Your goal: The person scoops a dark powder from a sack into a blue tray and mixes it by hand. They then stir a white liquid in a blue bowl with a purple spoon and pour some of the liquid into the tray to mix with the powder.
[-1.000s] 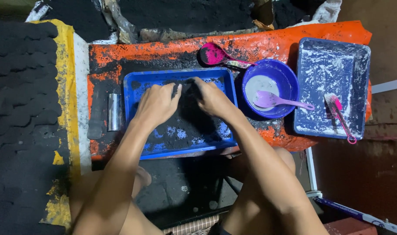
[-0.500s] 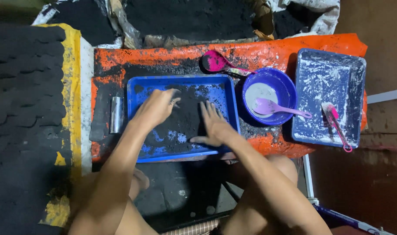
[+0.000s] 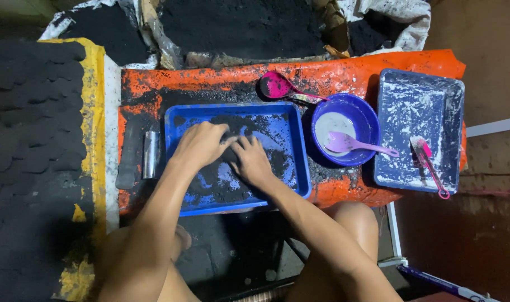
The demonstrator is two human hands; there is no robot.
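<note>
Head view, work surface: orange plastic-covered table (image 3: 344, 72), smeared with black powder.

Item 1: shallow blue rectangular plastic tray (image 3: 297, 168), at the table's near edge, centre-left, holding loose black powder (image 3: 221, 184). Both hands lie flat in it, fingers spread, grasping nothing. The left hand (image 3: 202, 142) and right hand (image 3: 252, 162) now lie side by side, touching, mid-tray; half a second ago they lay apart, the left nearer the far rim. Judgement: the powder is being raked together toward the middle.

Item 2: short metal cylinder (image 3: 150, 154), just left of the tray.

Item 3: round blue bowl (image 3: 367, 120) with purple spatula (image 3: 355, 145), right of the tray, unmoved.
</note>
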